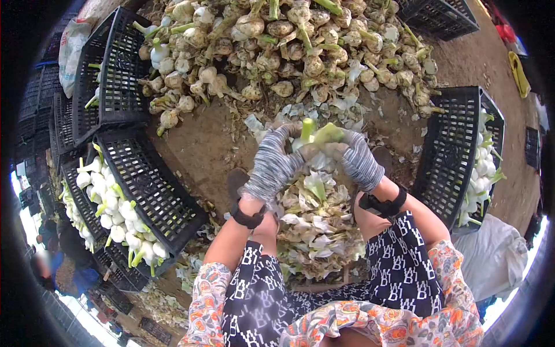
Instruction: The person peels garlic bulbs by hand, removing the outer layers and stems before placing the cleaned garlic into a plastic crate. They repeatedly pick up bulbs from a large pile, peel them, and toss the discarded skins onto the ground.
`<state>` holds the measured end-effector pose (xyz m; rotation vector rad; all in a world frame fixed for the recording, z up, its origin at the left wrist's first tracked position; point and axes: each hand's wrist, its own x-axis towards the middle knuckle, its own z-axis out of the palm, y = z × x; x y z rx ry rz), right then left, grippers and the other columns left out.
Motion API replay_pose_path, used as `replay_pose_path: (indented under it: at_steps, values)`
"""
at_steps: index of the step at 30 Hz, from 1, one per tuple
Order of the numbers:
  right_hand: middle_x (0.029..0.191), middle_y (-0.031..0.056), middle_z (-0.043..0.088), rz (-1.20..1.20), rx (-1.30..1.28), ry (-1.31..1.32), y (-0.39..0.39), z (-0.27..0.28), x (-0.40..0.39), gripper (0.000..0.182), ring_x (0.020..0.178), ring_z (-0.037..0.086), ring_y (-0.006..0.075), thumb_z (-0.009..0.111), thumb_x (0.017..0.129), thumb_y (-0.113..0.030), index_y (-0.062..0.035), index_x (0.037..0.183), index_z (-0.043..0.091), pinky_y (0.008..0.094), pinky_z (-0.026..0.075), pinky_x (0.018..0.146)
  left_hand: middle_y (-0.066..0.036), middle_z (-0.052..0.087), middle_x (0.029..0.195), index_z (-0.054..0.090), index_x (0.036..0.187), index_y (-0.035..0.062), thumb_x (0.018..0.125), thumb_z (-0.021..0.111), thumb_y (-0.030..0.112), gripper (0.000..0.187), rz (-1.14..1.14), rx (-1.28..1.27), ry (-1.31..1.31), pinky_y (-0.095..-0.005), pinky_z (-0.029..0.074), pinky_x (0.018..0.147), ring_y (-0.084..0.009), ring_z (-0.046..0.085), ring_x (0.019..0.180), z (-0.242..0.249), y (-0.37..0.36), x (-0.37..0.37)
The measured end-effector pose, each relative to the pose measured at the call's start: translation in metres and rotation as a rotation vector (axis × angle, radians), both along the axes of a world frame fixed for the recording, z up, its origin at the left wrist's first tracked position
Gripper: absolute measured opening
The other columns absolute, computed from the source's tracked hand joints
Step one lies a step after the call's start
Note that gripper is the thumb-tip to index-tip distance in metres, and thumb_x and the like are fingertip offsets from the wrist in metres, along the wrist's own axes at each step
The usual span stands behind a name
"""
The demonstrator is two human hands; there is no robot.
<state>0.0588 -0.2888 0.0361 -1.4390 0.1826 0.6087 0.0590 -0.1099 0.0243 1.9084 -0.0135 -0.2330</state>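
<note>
A single onion bulb (312,139) with a short pale-green stalk stub sits just above the middle of the frame, its skin dirty and partly covered by the fingers around it. The left hand (273,165), in a grey striped knit glove, curls around the bulb from the left, while the right hand (357,161), gloved the same way, closes on it from the right; both hands grip the bulb between them, fingertips meeting over it. Both forearms rise from the lower part of the frame, each with a dark strap at the wrist, and the knees in black-and-white patterned cloth spread below. Directly under the hands lies a heap of peeled skins and leaf trimmings (315,222) on the ground. Beyond the hands, across the top of the frame, a large pile of unpeeled onions (289,49) spreads over the dirt. At the left a black plastic crate (153,185) holds cleaned white onions (113,217), and at the right another black crate (454,144) holds more white bulbs (480,173).
</note>
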Motion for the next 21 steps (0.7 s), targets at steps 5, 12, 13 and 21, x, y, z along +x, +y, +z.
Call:
replay_pose_path:
  at_steps: [5, 12, 13, 21]
  values:
    - [0.082, 0.0018, 0.06, 0.224, 0.0, -0.144, -0.015, -0.013, 0.01, 0.024, 0.075, 0.055, 0.0098, 0.06, 0.074, -0.002, 0.0001, 0.098, 0.059, 0.0268, 0.049, 0.071, -0.004, 0.063, 0.082, 0.061, 0.096, -0.0004, 0.074, 0.07, 0.018, 0.03, 0.004, -0.148, 0.142, -0.025, 0.046, 0.07, -0.0105, 0.056, 0.075, -0.011, 0.008, -0.001]
    - [0.096, 0.0085, 0.061, 0.119, 0.551, 0.23, -0.043, -0.056, 0.014, 0.032, 0.088, 0.059, 0.0152, 0.064, 0.072, 0.001, -0.0035, 0.101, 0.053, 0.028, 0.048, 0.079, -0.006, 0.06, 0.093, 0.063, 0.089, 0.0016, 0.073, 0.071, 0.027, 0.031, -0.134, -0.733, 0.308, -0.0301, 0.042, 0.082, -0.0158, 0.054, 0.09, -0.004, 0.028, -0.004]
    - [0.098, 0.0093, 0.06, 0.201, 0.525, 0.214, -0.044, -0.057, 0.021, 0.029, 0.089, 0.059, 0.0162, 0.062, 0.075, -0.001, -0.003, 0.102, 0.052, 0.0289, 0.048, 0.08, -0.006, 0.059, 0.094, 0.062, 0.088, 0.0016, 0.073, 0.071, 0.028, 0.032, -0.146, -0.798, 0.322, -0.0308, 0.042, 0.084, -0.0165, 0.054, 0.092, -0.002, 0.029, -0.004]
    - [0.1, 0.0168, 0.058, 0.342, -0.508, -0.472, -0.021, -0.03, 0.005, 0.045, 0.091, 0.058, 0.0269, 0.065, 0.074, -0.019, -0.0058, 0.115, 0.05, 0.0332, 0.046, 0.081, -0.006, 0.06, 0.098, 0.059, 0.102, 0.0013, 0.082, 0.062, 0.02, 0.027, -0.055, -0.629, 0.167, -0.0277, 0.044, 0.083, -0.0139, 0.055, 0.093, -0.002, 0.023, -0.002]
